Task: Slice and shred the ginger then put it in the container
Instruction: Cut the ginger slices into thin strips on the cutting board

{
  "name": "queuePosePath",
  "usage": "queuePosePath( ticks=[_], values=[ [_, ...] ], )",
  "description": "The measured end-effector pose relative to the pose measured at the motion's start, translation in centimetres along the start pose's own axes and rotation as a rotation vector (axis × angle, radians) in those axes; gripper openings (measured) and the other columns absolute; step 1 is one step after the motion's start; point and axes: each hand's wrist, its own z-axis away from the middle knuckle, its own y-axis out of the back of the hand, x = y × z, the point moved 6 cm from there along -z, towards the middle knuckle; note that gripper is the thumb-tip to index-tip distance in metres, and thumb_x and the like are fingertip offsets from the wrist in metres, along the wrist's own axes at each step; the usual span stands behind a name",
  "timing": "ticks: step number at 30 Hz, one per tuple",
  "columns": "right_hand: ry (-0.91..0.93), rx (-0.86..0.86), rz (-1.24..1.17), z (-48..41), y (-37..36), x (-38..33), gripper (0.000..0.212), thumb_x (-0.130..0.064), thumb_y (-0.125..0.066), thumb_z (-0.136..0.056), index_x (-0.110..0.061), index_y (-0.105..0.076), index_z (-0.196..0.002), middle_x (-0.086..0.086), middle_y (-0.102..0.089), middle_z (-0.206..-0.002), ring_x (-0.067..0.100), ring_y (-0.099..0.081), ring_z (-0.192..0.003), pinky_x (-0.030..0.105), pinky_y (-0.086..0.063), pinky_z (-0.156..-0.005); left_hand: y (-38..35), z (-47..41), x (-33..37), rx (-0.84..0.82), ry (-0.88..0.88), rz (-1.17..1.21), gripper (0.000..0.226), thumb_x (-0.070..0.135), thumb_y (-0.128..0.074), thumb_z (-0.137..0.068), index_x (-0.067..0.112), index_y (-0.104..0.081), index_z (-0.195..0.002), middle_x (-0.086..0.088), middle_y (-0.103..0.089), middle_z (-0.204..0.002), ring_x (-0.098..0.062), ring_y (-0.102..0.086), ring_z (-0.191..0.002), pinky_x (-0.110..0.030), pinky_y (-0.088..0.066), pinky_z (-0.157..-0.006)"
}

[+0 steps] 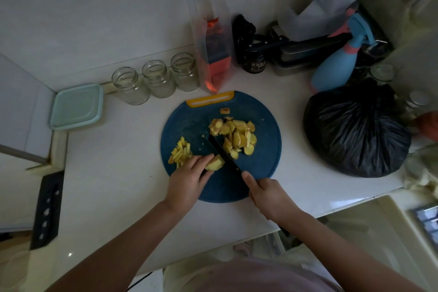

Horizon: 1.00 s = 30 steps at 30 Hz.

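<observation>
Slices (pixel 237 136) heaped mid-frame on board (pixel 189 123); small shred pile (pixel 181 153) left of them. Left hand (pixel 187 181) pinches ginger piece (pixel 214 163), right hand (pixel 265 194) grips knife (pixel 222 149): shredding barely begun. Container (pixel 77 106), left of frame, likely unfilled.

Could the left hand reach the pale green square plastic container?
Probably yes: the left hand only holds a yellow ginger piece; just ginger shreds and white counter lie before the green container.
</observation>
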Motion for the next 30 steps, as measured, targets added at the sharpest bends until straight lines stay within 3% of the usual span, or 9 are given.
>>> queuePosePath(
  ticks=[5,9,12,14,19,25,30],
  values=[
    [0.061,0.033,0.084,-0.1,0.2,-0.3,0.066,-0.056,-0.033,-0.098,-0.001,-0.054,-0.067,0.015,-0.059,-0.070,0.016,-0.053,-0.061,0.036,-0.048,-0.069,-0.6,-0.9,0.4,0.006,0.028,0.045,0.037,0.013,-0.080,-0.074,0.010,-0.068,-0.109,-0.003,-0.067,-0.095,-0.019,-0.067,-0.080,-0.026,-0.055,-0.059],
    [0.077,0.038,0.110,-0.3,0.4,-0.2,0.063,-0.055,-0.034,-0.098,-0.006,-0.050,-0.063,0.011,-0.056,-0.067,0.015,-0.051,-0.060,0.032,-0.045,-0.065,-1.0,-0.9,0.5,-0.005,0.027,0.077,0.034,0.010,-0.077,-0.078,0.007,-0.068,-0.110,-0.006,-0.066,-0.100,-0.020,-0.066,-0.086,-0.028,-0.056,-0.067],
    [0.083,0.026,0.121,-0.2,0.2,-0.2,0.061,-0.054,-0.033,-0.099,-0.008,-0.047,-0.061,0.008,-0.053,-0.064,0.013,-0.048,-0.057,0.028,-0.042,-0.063,-1.0,-0.9,0.5,-0.020,0.040,0.090,0.030,0.028,-0.061,-0.087,0.007,-0.069,-0.107,-0.005,-0.067,-0.100,-0.019,-0.066,-0.088,-0.029,-0.056,-0.070],
    [0.089,0.020,0.134,0.0,-0.2,-0.3,0.061,-0.054,-0.033,-0.099,-0.007,-0.048,-0.062,0.008,-0.054,-0.064,0.013,-0.048,-0.057,0.028,-0.041,-0.062,-0.9,-0.9,0.4,-0.026,0.061,0.095,0.032,0.034,-0.056,-0.088,0.007,-0.069,-0.102,-0.003,-0.067,-0.093,-0.018,-0.065,-0.081,-0.028,-0.055,-0.064],
    [0.119,0.016,0.150,-0.3,-0.6,-0.6,0.066,-0.055,-0.032,-0.098,0.000,-0.055,-0.068,0.011,-0.056,-0.066,0.015,-0.050,-0.060,0.034,-0.045,-0.064,-0.6,-0.5,0.3,0.004,0.143,0.081,0.023,0.016,-0.078,-0.077,0.010,-0.068,-0.097,-0.002,-0.066,-0.088,-0.017,-0.063,-0.077,-0.024,-0.050,-0.058],
    [0.184,0.076,0.203,0.4,-0.7,-0.7,0.069,-0.061,-0.028,-0.095,-0.003,-0.058,-0.073,0.013,-0.062,-0.072,0.021,-0.058,-0.068,0.039,-0.048,-0.069,-1.0,-0.2,0.1,0.019,0.209,0.203,0.009,0.014,-0.069,-0.083,0.011,-0.062,-0.088,-0.001,-0.058,-0.089,-0.018,-0.058,-0.081,-0.031,-0.051,-0.061],
    [0.183,0.083,0.256,1.1,-0.2,-0.9,0.061,-0.059,-0.029,-0.097,-0.013,-0.048,-0.062,0.007,-0.057,-0.065,0.022,-0.056,-0.066,0.039,-0.046,-0.067,-1.5,-0.1,0.1,-0.006,0.191,0.227,0.009,0.021,-0.060,-0.088,0.013,-0.056,-0.091,-0.006,-0.056,-0.093,-0.021,-0.057,-0.083,-0.032,-0.051,-0.068]
  ],
)
